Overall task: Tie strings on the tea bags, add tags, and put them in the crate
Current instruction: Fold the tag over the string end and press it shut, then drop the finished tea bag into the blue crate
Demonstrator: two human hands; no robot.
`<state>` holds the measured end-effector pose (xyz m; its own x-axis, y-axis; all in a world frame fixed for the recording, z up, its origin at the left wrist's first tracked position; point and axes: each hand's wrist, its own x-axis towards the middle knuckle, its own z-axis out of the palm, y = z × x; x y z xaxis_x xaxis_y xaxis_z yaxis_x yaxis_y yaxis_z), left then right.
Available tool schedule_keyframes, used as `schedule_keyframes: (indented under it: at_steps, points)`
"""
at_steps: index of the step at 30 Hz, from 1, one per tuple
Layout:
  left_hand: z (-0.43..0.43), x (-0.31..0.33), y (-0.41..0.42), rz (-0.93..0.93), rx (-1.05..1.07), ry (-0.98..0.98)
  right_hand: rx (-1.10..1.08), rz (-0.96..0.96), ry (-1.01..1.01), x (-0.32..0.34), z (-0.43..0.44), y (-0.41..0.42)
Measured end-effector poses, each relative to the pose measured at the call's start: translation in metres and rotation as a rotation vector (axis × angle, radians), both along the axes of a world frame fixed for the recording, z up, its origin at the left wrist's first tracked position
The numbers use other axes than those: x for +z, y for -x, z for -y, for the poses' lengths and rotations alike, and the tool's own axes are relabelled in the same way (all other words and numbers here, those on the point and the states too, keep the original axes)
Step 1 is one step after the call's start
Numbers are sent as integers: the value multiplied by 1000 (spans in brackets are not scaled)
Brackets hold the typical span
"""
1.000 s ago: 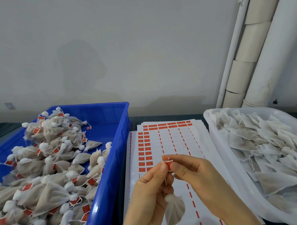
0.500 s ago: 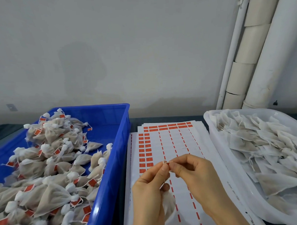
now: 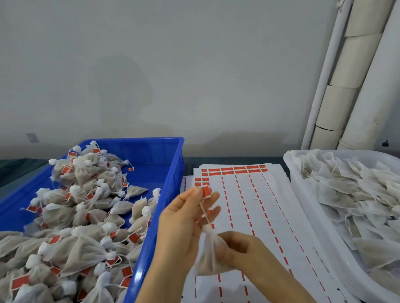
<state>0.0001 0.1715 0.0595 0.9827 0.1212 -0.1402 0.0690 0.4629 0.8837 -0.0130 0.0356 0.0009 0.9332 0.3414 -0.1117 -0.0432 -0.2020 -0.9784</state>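
My left hand (image 3: 186, 223) is raised over the sticker sheets and pinches a small red tag (image 3: 206, 192) between thumb and forefinger. A thin string (image 3: 204, 210) runs from the tag down to a white mesh tea bag (image 3: 209, 254). My right hand (image 3: 242, 252) is lower and pinches the bag's body from the right. The blue crate (image 3: 171, 198) on the left holds a heap of several tied, tagged tea bags (image 3: 82, 216).
Sheets of red tag stickers (image 3: 245, 209) lie on the table between the crate and a white tub (image 3: 294, 184) on the right, which is filled with several loose untagged tea bags (image 3: 361, 197). White pipes (image 3: 351, 64) stand against the wall at the back right.
My right hand let go of the tag end and dropped down to pinch the bag. My left hand rose slightly, keeping the tag; the string now stretches between them.
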Motion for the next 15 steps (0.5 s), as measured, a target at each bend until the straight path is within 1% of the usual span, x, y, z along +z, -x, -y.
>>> schedule_keyframes:
  at_steps: [2, 4, 8, 12, 15]
  points:
    - [-8, 7, -3, 17, 75, -153, -12, -20, -66, 0, -5, 0]
    - [-14, 10, -4, 20, 129, -261, -25, -25, -108, -1, -9, -2]
    - [-25, 26, 4, 100, 159, -467, -5, -42, -176, -4, -10, -1]
    - [-57, 52, 9, 176, 122, -555, -17, -106, -176, -10, -1, 13]
    - [-87, 59, -2, 135, 170, -611, 0, -169, -166, -12, 24, 20]
